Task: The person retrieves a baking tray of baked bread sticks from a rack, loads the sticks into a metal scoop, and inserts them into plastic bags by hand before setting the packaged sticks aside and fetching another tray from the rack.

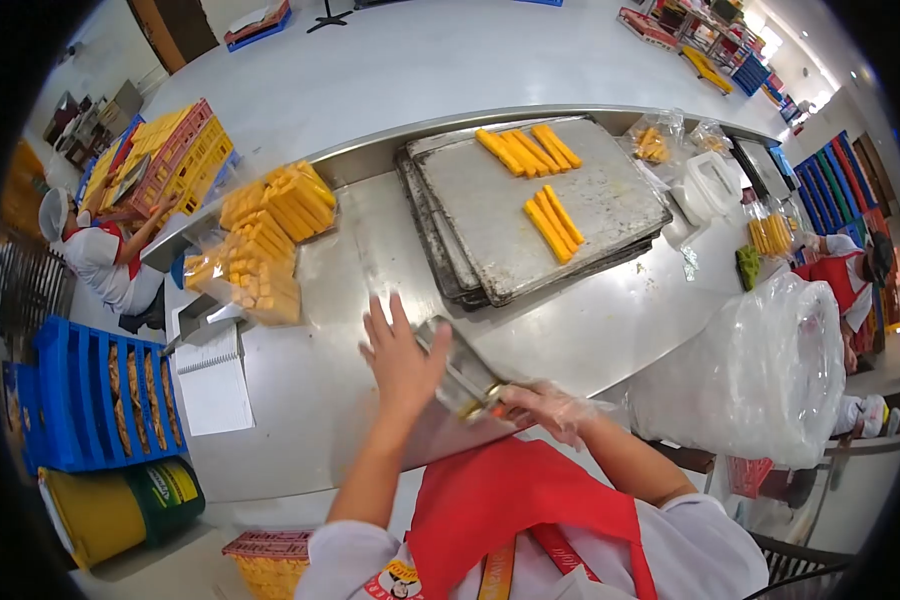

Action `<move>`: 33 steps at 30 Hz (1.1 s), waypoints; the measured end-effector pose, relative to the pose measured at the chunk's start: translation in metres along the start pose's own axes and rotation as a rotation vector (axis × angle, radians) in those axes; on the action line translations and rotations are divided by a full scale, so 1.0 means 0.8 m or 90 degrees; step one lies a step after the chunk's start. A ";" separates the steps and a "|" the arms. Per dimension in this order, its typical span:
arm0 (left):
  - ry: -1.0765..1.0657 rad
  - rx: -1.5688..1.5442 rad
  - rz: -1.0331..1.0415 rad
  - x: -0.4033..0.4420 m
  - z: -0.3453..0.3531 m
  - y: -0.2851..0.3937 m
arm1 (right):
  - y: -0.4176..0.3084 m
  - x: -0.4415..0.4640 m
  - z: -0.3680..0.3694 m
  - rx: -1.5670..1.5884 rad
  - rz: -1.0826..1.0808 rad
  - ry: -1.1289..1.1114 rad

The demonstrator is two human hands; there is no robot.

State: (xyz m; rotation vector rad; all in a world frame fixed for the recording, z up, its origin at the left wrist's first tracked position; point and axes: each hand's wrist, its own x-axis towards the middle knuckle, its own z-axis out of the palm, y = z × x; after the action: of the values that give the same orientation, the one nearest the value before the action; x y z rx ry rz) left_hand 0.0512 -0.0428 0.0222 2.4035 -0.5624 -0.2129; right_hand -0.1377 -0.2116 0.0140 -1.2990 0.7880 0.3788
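My left hand (pixel 405 360) is bare, its fingers spread, held above the steel table beside a long metal frame-like device (pixel 460 365). In a clear plastic glove, my right hand (pixel 552 408) has its fingers closed around the near end of that device, where brass-coloured and orange parts show. The device's exact kind I cannot make out. Beyond my hands lies a stack of metal baking trays (pixel 570 240). On the top tray are several yellow bread sticks (pixel 530 150) in one group, and a smaller group of sticks (pixel 554 224) closer to me.
Clear bags of yellow sticks (pixel 260 240) stand at the table's left, near an open notebook (pixel 215 385). A large roll of clear plastic (pixel 750 375) and a white container (pixel 710 187) are on the right. Blue crates (pixel 80 395) stand left; co-workers (pixel 110 255) are at both sides.
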 end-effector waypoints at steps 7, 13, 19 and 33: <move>-0.029 0.155 -0.017 -0.050 0.014 -0.013 | -0.186 0.019 -0.120 -0.363 -0.270 0.413; -0.143 0.292 -0.045 -0.068 -0.014 0.010 | -0.255 0.126 -0.220 -0.376 -0.321 0.497; -0.067 0.307 -0.111 -0.110 0.005 0.008 | -0.300 0.210 -0.218 -0.587 -0.438 0.511; 0.139 0.230 0.058 -0.118 0.025 -0.022 | -0.337 0.181 -0.137 -0.693 -0.346 0.504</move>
State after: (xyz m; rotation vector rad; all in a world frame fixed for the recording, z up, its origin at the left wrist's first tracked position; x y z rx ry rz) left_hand -0.0334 0.0004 -0.0034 2.6930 -0.6503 0.2065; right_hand 0.1064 -0.4105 0.0961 -2.6984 0.8374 -0.2400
